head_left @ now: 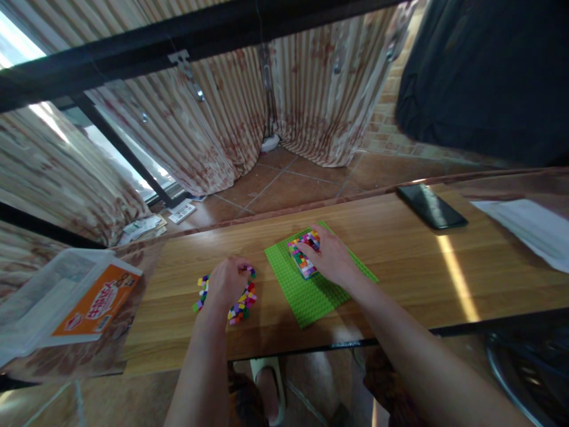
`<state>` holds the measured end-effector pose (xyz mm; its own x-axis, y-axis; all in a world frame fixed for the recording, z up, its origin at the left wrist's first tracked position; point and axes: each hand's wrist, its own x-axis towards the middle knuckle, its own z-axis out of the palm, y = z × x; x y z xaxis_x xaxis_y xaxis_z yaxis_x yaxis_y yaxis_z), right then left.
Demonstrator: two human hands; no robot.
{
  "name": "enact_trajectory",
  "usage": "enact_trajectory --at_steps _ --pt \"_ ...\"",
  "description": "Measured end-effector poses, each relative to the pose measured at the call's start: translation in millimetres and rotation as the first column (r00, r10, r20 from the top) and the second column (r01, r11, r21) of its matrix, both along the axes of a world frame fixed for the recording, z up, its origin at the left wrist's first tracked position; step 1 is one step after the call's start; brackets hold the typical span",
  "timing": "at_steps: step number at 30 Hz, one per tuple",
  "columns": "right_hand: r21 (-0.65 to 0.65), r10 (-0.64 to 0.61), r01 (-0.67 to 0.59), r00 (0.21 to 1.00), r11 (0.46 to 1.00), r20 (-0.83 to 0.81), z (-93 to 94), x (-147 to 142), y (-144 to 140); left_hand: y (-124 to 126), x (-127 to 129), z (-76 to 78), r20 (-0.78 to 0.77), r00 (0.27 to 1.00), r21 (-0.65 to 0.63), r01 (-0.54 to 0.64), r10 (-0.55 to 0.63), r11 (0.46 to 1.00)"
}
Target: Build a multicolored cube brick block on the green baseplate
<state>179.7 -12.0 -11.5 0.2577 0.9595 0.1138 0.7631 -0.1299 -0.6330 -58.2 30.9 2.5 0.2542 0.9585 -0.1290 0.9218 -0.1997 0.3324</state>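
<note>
Hands are both working on the long wooden tabletop (400,249) here. The left hand (226,281) is sitting palm-down on top of a loose pile of small multicoloured plastic bricks (243,302), fingers curled into the pile, though I honestly cannot tell whether it is actually pinching any one piece, since the back of the hand is blocking that. The bricks are spilling out on both sides of it, some by the wrist and more by the knuckles. The right hand (331,258) is resting on a flat bright green studded baseplate (306,296), with fingers loosely bent and pressing against the side and top of a chunky multicoloured block of stacked bricks (303,252) that is standing near the far end of that plate. It is looking more like touching than a full grab. The plate is lying just right of the loose pile, tilted a bit relative to the table edge. Further off to the right, a dark smartphone (431,206) is lying face-up near the far edge, and a white sheet of paper (528,228) is lying beyond it. An orange-and-white printed package (95,305) is sitting at the far left end.
</note>
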Motion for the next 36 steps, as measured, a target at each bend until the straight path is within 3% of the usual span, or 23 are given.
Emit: enact_trajectory --at_steps 6,10,15,19,24,28,36 --pt "0.006 0.012 -0.012 1.000 1.000 0.005 -2.0 1 1 -2 8 4.7 -0.067 0.998 0.029 -0.004 0.006 1.000" --pt "0.020 0.016 -0.016 1.000 1.000 -0.006 -1.3 1 1 0 3 3.2 -0.017 1.000 0.009 -0.009 0.009 1.000" --pt "0.013 0.012 -0.011 1.000 1.000 -0.025 2.0 1 0 2 -4 0.5 0.272 0.962 -0.002 0.017 -0.016 1.000" --pt "0.001 0.013 -0.013 0.998 1.000 -0.056 3.2 2 1 -10 15 3.9 0.562 0.824 -0.043 0.116 -0.072 0.992" --pt "-0.013 0.016 -0.019 0.983 1.000 -0.180 4.2 5 4 -30 52 12.5 0.641 0.758 -0.044 0.186 -0.115 0.982" --pt "-0.005 0.036 -0.039 0.970 0.999 -0.240 4.2 7 7 -38 66 13.8 0.661 0.729 0.044 0.201 -0.179 0.979" --pt "0.021 0.038 -0.034 0.970 0.999 -0.241 0.4 8 8 -48 84 1.9 0.563 0.745 0.294 0.224 -0.358 0.929"
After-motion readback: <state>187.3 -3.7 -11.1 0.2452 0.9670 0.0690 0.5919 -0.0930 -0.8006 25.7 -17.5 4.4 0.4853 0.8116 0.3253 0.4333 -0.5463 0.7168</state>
